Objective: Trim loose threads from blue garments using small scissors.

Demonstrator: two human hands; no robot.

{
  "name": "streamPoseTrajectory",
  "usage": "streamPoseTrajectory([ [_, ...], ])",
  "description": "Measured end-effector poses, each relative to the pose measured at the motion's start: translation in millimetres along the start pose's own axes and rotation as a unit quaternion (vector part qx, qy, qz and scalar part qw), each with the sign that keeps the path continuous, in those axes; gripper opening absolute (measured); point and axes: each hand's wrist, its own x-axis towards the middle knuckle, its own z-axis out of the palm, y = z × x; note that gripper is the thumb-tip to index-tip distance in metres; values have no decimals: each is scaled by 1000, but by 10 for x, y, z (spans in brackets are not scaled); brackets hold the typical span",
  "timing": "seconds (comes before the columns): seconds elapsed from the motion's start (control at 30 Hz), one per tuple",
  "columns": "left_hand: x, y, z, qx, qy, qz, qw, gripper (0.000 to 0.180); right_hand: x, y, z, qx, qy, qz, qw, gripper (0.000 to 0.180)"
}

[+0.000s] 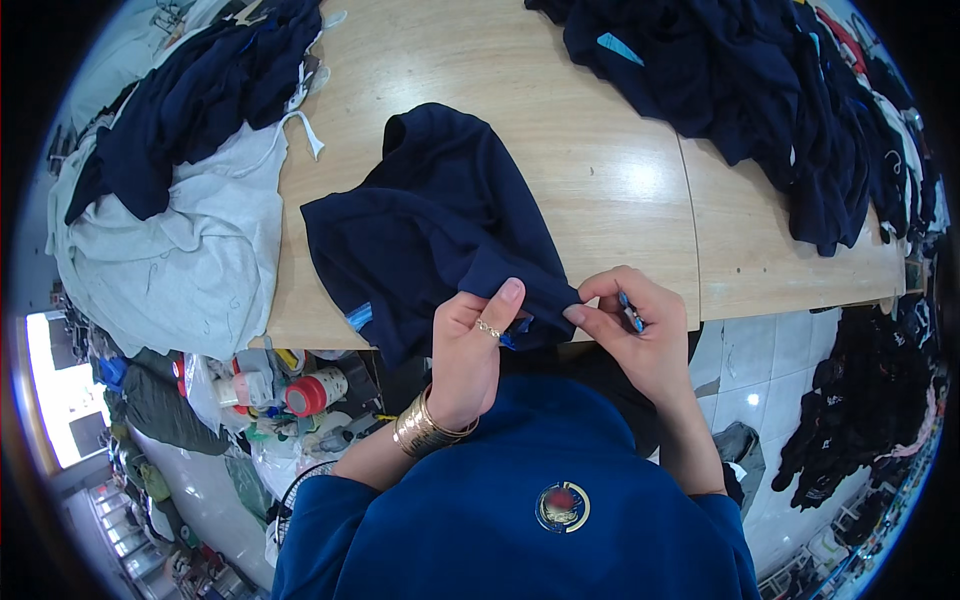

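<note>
A navy fabric garment (430,215) lies partly spread on the table, its near edge drawn up toward me. My left hand (470,350) is closed on that near edge, thumb on top, with a ring and a wide gold bracelet on the arm. Between thumb and fingertips, my right hand (635,325) pinches the garment's right corner. A small blue object (631,312) is tucked among the right hand's fingers; its kind is not clear. Bright blue strips show at the garment's lower left and beside my left hand.
Piles of navy garments (700,90) lie at the far right and far left of the wooden table (620,190). White cloth (190,265) drapes over its left edge. Below that stand a red-lidded container (312,393) and plastic bags. Dark clothes (850,400) lie on the tiled floor at right.
</note>
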Motion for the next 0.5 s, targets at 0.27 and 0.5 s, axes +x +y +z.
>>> streamPoseTrajectory([
  [0.27,-62,-18,-72,32,-53,47,997,23,-9,-13,-16,22,-4,17,1000,18],
  [0.5,-64,-28,-55,37,-59,50,996,25,-32,-15,-37,20,10,8,1000,16],
])
